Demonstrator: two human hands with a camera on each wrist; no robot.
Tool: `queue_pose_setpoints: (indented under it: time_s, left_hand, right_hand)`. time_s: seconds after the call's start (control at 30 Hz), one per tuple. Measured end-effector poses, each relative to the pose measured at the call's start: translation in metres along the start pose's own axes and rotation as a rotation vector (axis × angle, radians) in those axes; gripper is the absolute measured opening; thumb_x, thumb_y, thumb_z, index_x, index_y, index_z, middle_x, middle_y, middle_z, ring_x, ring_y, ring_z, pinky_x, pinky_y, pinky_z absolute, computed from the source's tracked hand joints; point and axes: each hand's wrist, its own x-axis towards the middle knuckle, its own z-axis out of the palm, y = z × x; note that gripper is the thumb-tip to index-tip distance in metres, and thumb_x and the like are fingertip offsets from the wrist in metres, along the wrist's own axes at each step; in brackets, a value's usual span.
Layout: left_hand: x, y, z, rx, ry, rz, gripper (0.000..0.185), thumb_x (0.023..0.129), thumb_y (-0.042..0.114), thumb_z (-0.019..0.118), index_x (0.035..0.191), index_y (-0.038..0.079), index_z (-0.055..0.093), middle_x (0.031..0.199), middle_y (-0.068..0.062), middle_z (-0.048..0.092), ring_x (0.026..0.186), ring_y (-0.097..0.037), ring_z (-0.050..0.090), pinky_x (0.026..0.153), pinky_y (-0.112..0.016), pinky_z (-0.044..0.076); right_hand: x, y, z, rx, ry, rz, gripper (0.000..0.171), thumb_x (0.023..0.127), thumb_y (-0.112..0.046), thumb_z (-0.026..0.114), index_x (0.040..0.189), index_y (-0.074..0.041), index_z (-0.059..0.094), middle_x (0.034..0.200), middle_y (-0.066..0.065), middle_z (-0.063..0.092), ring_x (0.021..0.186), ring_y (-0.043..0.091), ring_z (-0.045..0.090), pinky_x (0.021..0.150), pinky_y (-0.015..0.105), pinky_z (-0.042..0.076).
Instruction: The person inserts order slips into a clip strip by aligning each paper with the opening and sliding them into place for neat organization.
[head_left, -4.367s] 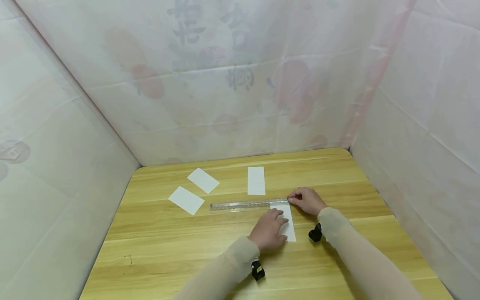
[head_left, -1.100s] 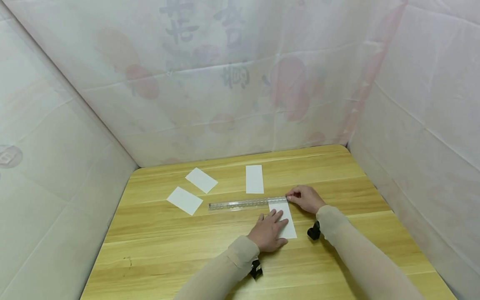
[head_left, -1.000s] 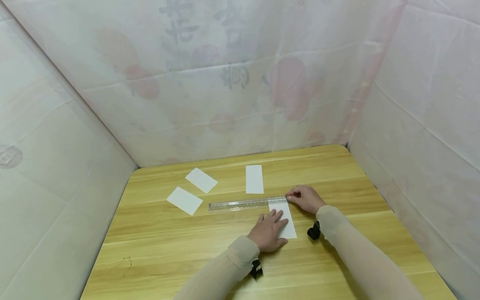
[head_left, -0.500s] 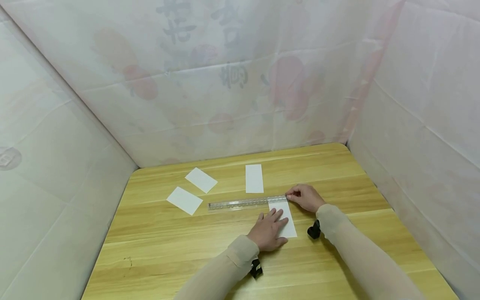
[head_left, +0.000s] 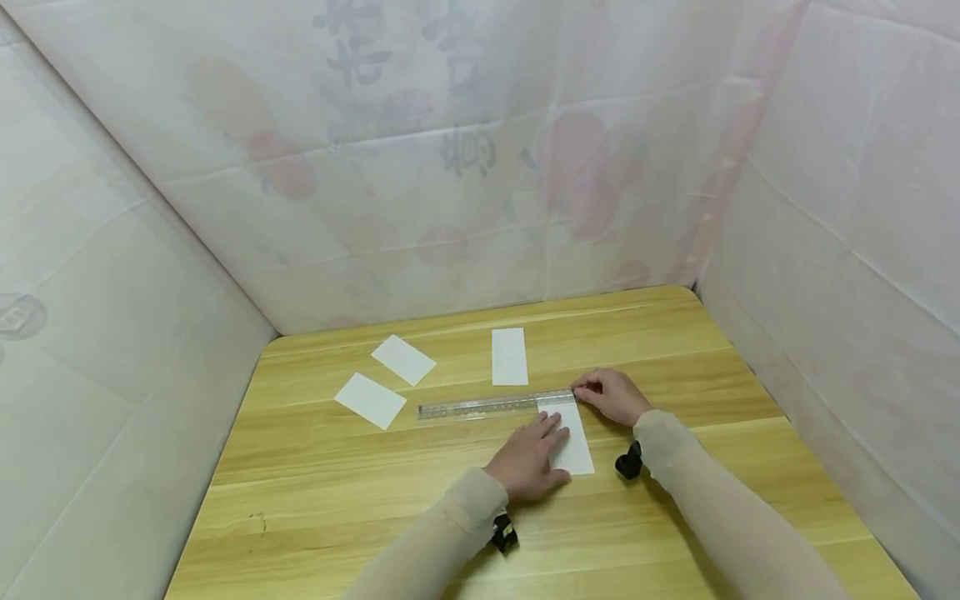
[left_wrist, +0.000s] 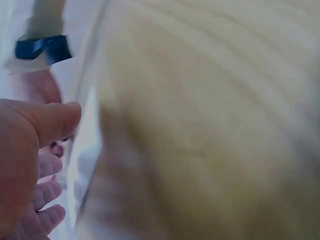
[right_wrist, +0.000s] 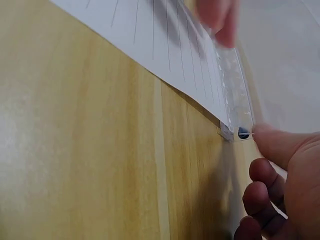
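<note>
Frame ctr: your left hand (head_left: 527, 462), fingers flat, presses paper strip (head_left: 573, 446) to counter (head_left: 315, 492); right hand (head_left: 609, 396) pinches ruler (head_left: 480, 408) end.

I see a clear plastic ruler (head_left: 495, 407) lying flat, running parallel to the table's far edge, near mid-table. Its right end overlaps the far end of a white lined paper strip (head_left: 572, 442) lying flat.

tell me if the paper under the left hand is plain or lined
Lined: the paper strip is white with thin parallel ruled lines, clearest in the right wrist view; it looks plain white from the head view.
</note>
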Motion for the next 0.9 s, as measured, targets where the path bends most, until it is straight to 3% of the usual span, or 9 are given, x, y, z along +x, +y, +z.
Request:
queue_pose_setpoints:
  time_s: [0.13,0.3,0.5,0.67,0.9]
  left_hand:
    - [-0.013,-0.024,-0.021,-0.05,0.069,-0.047,0.067,0.092,0.044,0.06,0.147,0.012,0.04,0.152,-0.009,0.033,0.139,-0.026,0.032,0.111,-0.041,0.028]
    - [-0.035,-0.074,-0.045,-0.057,0.154,-0.162,0.059,0.091,0.035,0.064,0.14,0.006,0.048,0.137,-0.012,0.049,0.125,-0.027,0.047,0.103,-0.042,0.039]
    - [-0.059,-0.128,-0.063,-0.062,0.156,-0.274,0.044,0.094,0.031,0.062,0.126,0.001,0.06,0.12,-0.012,0.058,0.112,-0.028,0.053,0.094,-0.04,0.046]
    - [-0.07,-0.152,-0.064,-0.097,0.128,-0.322,0.038,0.096,0.03,0.06,0.12,0.001,0.064,0.109,-0.007,0.06,0.103,-0.025,0.055,0.088,-0.039,0.048]
    - [-0.067,-0.165,-0.06,-0.095,0.18,-0.32,0.028,0.09,0.029,0.069,0.103,0.005,0.073,0.095,-0.003,0.064,0.092,-0.022,0.059,0.084,-0.037,0.05]
  right_hand:
    - [0.003,-0.001,0.001,-0.005,0.005,-0.004,0.019,0.092,-0.027,0.066,0.107,-0.017,0.073,0.095,-0.003,0.065,0.084,0.016,0.057,0.075,0.036,0.047]
    - [0.009,-0.009,-0.001,-0.037,-0.022,-0.021,0.019,0.091,-0.025,0.067,0.107,-0.016,0.072,0.093,-0.006,0.063,0.079,0.013,0.054,0.071,0.033,0.047]
    - [0.016,-0.018,-0.009,-0.175,-0.088,-0.115,0.014,0.088,-0.025,0.072,0.1,-0.02,0.074,0.093,-0.008,0.064,0.081,0.011,0.058,0.074,0.036,0.049]
    - [0.024,-0.021,-0.01,-0.251,-0.144,-0.178,0.012,0.087,-0.026,0.072,0.098,-0.021,0.075,0.092,-0.01,0.064,0.08,0.008,0.058,0.074,0.035,0.05]
    - [0.032,-0.034,-0.007,-0.305,-0.21,-0.217,0.009,0.087,-0.021,0.072,0.094,-0.018,0.076,0.086,-0.01,0.064,0.078,0.008,0.057,0.075,0.033,0.05]
